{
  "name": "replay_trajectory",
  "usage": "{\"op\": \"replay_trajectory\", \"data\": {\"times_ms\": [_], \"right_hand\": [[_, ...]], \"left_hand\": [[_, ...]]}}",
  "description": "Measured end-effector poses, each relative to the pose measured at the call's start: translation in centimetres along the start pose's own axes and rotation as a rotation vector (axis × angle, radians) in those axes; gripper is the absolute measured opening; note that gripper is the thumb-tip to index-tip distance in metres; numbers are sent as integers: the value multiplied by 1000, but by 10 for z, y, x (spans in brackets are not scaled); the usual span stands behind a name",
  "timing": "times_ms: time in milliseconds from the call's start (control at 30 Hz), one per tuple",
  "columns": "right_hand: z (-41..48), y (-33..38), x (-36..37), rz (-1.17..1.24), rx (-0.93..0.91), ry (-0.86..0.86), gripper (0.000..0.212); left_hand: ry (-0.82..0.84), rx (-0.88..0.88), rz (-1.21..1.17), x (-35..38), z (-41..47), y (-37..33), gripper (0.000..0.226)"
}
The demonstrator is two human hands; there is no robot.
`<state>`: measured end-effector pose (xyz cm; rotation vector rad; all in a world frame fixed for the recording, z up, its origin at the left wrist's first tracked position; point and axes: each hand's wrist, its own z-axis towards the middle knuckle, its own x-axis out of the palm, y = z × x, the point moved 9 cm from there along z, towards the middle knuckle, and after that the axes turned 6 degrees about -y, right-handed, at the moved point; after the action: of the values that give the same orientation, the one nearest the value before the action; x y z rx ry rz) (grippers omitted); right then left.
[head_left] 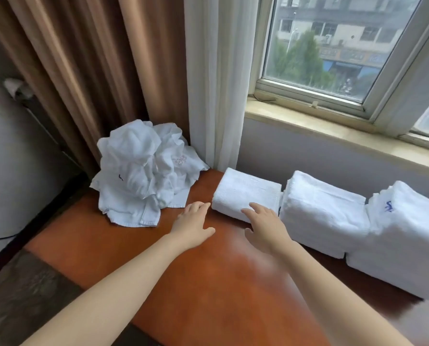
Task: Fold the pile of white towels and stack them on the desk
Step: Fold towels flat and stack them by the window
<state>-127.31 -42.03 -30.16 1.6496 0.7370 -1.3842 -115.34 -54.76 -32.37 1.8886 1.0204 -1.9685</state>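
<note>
Three folded lots of white towels sat in a row along the right of the table (pixel 208 283). There was a low folded towel (pixel 246 193), a taller middle stack (pixel 323 213) touching it, and a right stack (pixel 403 233) with a blue mark on top. The crumpled pile (pixel 143 171) lay at the far left corner against the brown curtain (pixel 83 71), its lower corners spilling flat onto the wood.

The left grip (pixel 193 221) was open and empty, fingers straight, low over bare wood between the pile and the low towel. Its fingertips were just beside that towel's end. The right grip (pixel 263 226) was also spread and held nothing, its fingers at the low towel's near edge. Whether they pressed it could not be told.

The piled cloth looked thin, light and limp, and tangled enough that tugging one piece would likely drag its neighbours. A loose hem corner at the pile's near bottom seemed the best place to pinch, lifting it clear before seeking a second corner. The folded stacks looked soft and squashy, apt to lean if nudged.
</note>
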Motion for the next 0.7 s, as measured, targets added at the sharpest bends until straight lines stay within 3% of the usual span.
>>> {"op": "replay_trajectory", "data": {"times_ms": [333,700], "right_hand": [[59,106,20,43,-126,35,60],[157,189,5,19,-166,-19,61]], "left_hand": [[-50,-202,-19,-51,-20,121,69],[-130,-183,6,-121,36,213,75]]}}
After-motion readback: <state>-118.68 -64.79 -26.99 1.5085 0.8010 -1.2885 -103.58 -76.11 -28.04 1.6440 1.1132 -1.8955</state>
